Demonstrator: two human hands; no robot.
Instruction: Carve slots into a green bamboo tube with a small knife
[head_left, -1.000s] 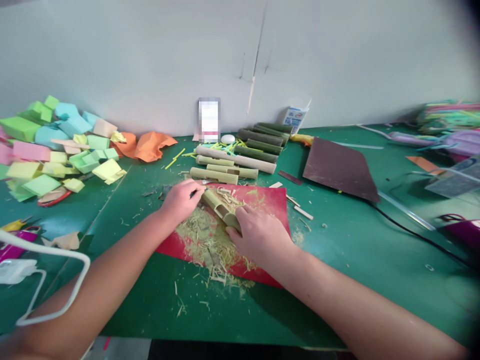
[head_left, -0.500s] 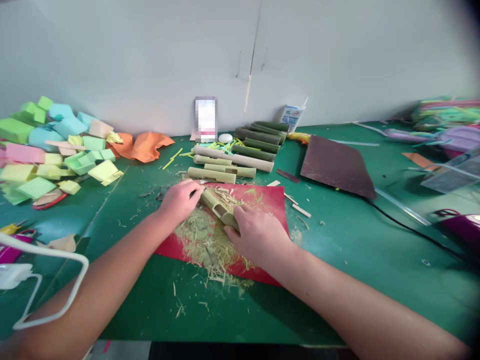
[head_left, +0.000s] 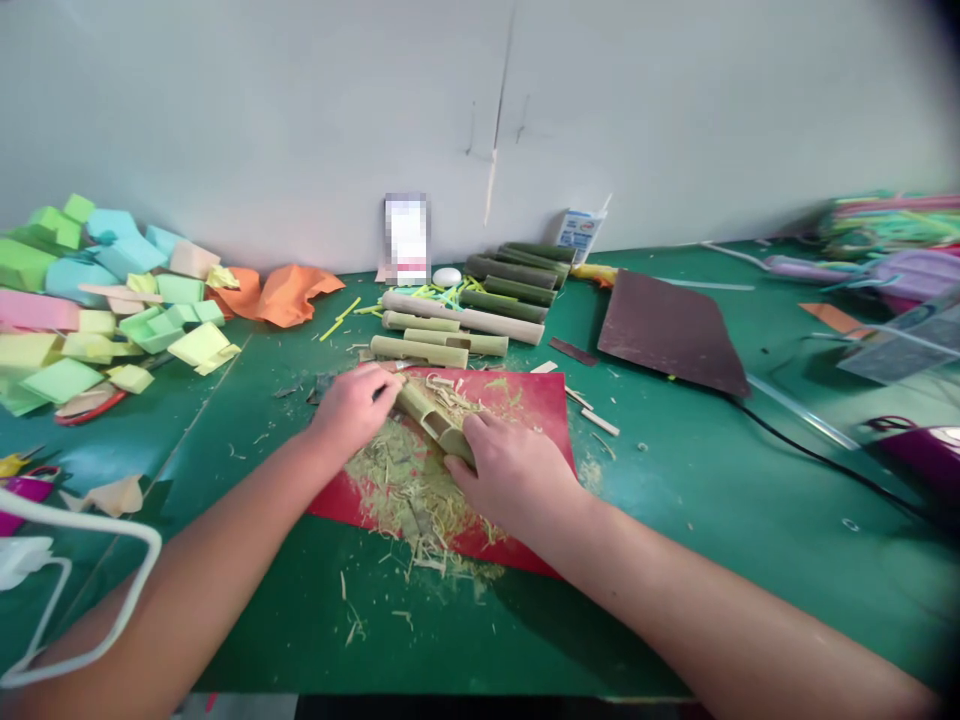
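A pale green bamboo tube (head_left: 421, 408) with a cut-out in its side lies slantwise over a red sheet (head_left: 544, 400). My right hand (head_left: 517, 470) is wrapped round its near end. At the far end my left hand (head_left: 356, 402) is closed, pinching a small dark piece (head_left: 381, 392) against or just beside the tube. Most of that piece is hidden by the fingers; it may be sandpaper. Shavings and pale dust (head_left: 409, 480) cover the sheet beneath the tube. Just beyond lie more bamboo tubes (head_left: 420, 350), some with openings cut in them.
Folded paper boxes (head_left: 135, 250) and orange paper (head_left: 289, 295) lie left. A phone (head_left: 407, 238) and a drink carton (head_left: 579, 233) stand by the wall. A dark brown sheet (head_left: 667, 330) lies right, a black cable (head_left: 817, 447) running from under it. A white cable (head_left: 142, 590) loops over my left forearm.
The whole view has shifted slightly, so things sit a little further left. Both hands keep their hold on the tube and the dark piece, with hardly any movement.
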